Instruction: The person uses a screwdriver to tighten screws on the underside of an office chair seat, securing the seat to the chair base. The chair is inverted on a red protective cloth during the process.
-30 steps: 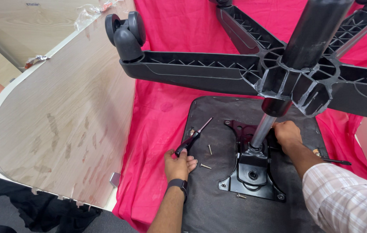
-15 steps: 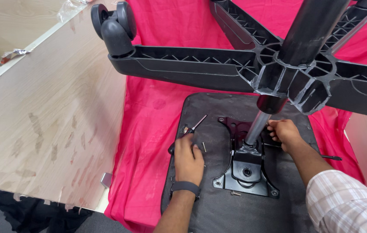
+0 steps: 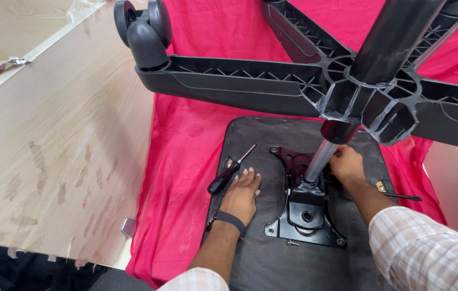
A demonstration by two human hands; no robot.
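Fabric of a dark grey chair seat underside [image 3: 250,253] is pressed flat by the left hand [image 3: 241,195], whose fingers are spread and laid open on it, clamped on nothing. A black-handled screwdriver [image 3: 230,171] lies just beside that hand, at its fingertips and slightly to the left; its long axis runs diagonally, the handle towards the person and to the left, the metal tip pointing away and to the right. The left hand is clearly the nearer of the two to it.

The right hand [image 3: 346,164] is curled at the foot of the silver gas-lift column [image 3: 320,159], where the column enters the black metal mounting plate [image 3: 304,213]. Whether the fingers are closed fully around the column cannot be told, as they are partly hidden behind it. The two hands are held apart, with the plate and column between them.

The column rises into the black plastic five-star chair base [image 3: 272,89], which is upturned over the seat, a black twin caster [image 3: 140,29] at one arm's end. A red cloth [image 3: 180,140] is spread beneath the seat, beside a pale wooden panel [image 3: 51,140].
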